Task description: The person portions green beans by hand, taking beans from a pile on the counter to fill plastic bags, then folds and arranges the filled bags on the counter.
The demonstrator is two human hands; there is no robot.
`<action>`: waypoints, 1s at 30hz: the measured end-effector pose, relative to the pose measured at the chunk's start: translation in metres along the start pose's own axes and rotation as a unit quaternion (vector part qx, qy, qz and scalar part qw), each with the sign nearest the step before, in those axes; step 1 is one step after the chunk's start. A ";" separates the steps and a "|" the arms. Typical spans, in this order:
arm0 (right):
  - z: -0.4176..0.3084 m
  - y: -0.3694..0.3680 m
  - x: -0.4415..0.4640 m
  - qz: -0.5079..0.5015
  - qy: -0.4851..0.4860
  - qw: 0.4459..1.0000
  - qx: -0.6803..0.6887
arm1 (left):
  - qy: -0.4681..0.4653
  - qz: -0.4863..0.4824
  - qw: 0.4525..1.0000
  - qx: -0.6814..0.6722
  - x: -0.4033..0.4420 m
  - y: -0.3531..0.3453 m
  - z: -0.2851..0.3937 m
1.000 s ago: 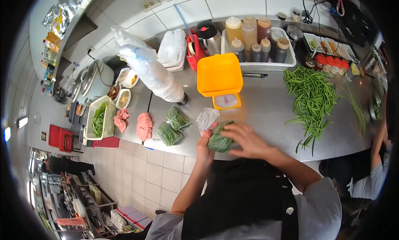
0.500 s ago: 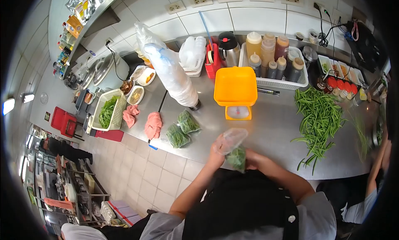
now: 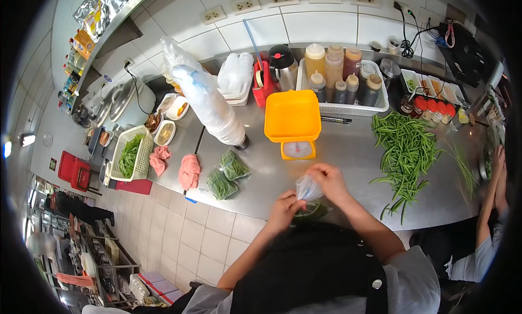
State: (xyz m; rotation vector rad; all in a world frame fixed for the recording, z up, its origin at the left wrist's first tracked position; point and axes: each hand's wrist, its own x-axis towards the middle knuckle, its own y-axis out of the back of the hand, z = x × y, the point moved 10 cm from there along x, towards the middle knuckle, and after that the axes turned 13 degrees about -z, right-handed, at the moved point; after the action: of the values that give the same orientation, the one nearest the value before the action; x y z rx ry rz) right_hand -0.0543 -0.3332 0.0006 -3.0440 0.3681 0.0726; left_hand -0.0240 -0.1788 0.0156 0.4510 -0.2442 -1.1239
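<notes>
A clear plastic bag [image 3: 309, 190] with cut green vegetables in its bottom is held at the counter's near edge. My left hand [image 3: 285, 209] pinches the bag's neck just above the greens. Higher up, my right hand [image 3: 329, 182] grips the gathered top of the plastic. Beyond both hands stands a yellow-orange kitchen scale [image 3: 293, 118] with nothing in its pan. Two filled bags of green vegetables [image 3: 228, 175] lie to the left. On the right, a pile of long green beans [image 3: 405, 156] spreads over the steel counter [image 3: 342, 145].
A tall roll of plastic bags [image 3: 209, 104] stands behind the filled bags. Pink cloths [image 3: 189, 171] and a basket of greens [image 3: 143, 167] sit at left. Sauce bottles fill a white basket [image 3: 348, 108] at the back. Another person's hands [image 3: 497, 162] are at far right.
My right hand has risen from beside the bag to its top, drawing the loose plastic together. My left hand has moved down to the neck. The view has shifted slightly.
</notes>
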 end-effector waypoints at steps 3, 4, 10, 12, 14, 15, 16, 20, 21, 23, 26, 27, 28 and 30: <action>-0.035 0.043 -0.016 0.167 0.103 0.961 -0.195 | 0.042 0.023 0.995 0.092 -0.011 0.015 -0.017; -0.060 0.024 -0.018 0.101 0.078 0.961 -0.246 | 0.054 0.054 0.992 0.098 -0.015 0.027 -0.018; -0.109 -0.107 -0.052 -0.196 0.269 0.807 -0.489 | 0.043 0.109 0.987 0.112 -0.004 0.025 -0.025; -0.073 -0.107 -0.040 -0.192 0.206 0.769 -0.574 | 0.131 0.010 0.963 0.234 0.005 0.004 -0.034; 0.001 -0.089 -0.019 -0.185 0.111 0.713 -0.668 | 0.082 0.043 0.974 0.208 0.001 0.011 -0.022; 0.007 -0.086 -0.020 -0.184 0.113 0.711 -0.669 | 0.036 0.066 0.981 0.180 -0.002 0.016 -0.014; 0.027 -0.079 -0.018 -0.219 0.044 0.730 -0.646 | 0.034 0.067 0.981 0.180 -0.004 0.016 -0.014; 0.024 -0.062 -0.026 -0.261 -0.029 0.865 -0.426 | 0.025 0.107 0.985 0.135 -0.011 0.008 -0.021; 0.026 -0.058 -0.023 -0.256 -0.031 0.867 -0.427 | 0.029 0.135 0.987 0.084 -0.012 0.010 -0.028; 0.062 -0.053 -0.025 -0.285 -0.159 0.934 -0.145 | -0.004 0.116 0.987 0.108 -0.009 0.003 -0.036; 0.073 -0.046 -0.022 -0.225 -0.185 0.955 -0.058 | -0.047 0.087 0.986 0.134 -0.007 -0.003 -0.029; 0.068 -0.048 -0.024 -0.218 -0.187 0.956 -0.057 | -0.054 0.078 0.986 0.135 -0.006 -0.004 -0.027; 0.060 -0.052 -0.024 -0.204 -0.180 0.958 -0.087 | -0.057 0.074 0.987 0.134 -0.004 -0.006 -0.028; 0.041 -0.067 -0.024 -0.194 -0.113 0.943 -0.247 | -0.021 0.083 0.992 -0.096 -0.004 -0.002 -0.053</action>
State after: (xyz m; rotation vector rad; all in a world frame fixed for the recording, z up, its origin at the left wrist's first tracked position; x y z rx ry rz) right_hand -0.0635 -0.2593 -0.0347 -3.4681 -0.3212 0.5628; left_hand -0.0059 -0.1641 -0.0320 0.2322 -0.2041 -0.9836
